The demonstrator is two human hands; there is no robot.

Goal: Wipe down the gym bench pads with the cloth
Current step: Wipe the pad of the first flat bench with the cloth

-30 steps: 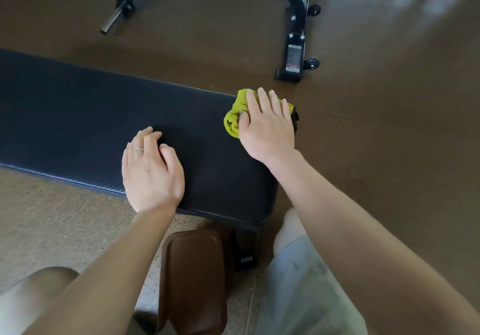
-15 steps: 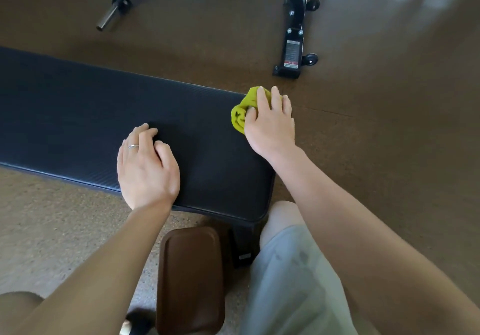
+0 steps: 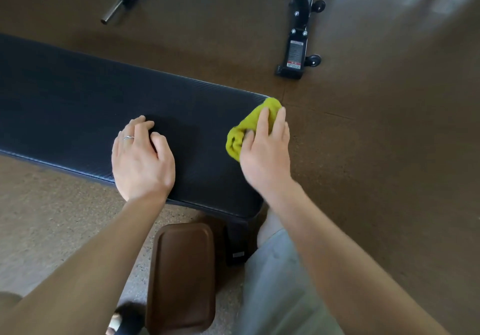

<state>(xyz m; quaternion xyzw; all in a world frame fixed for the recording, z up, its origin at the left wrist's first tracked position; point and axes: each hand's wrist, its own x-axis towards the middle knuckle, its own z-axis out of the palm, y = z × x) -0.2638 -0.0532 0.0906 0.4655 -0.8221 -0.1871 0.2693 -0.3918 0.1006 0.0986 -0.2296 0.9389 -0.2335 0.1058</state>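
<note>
Wiping is under way at the right-hand end of the black bench pad [image 3: 78, 96]. The right hand [image 3: 265, 153] presses a bunched yellow-green cloth [image 3: 241, 137] against the far corner of that end, fingers curled over and gripping it, with part of the cloth poking past the fingertips at the pad's edge. The left hand [image 3: 141, 158] lies flat on the pad near its front edge, fingers loosely bent and holding nothing, seemingly steadying the bench. No damp streaks or shine show on the surface, so how much has been cleaned cannot be told. The long stretch of pad running off to the left probably remains, as may the small brown pad [image 3: 181, 275] below.
</note>
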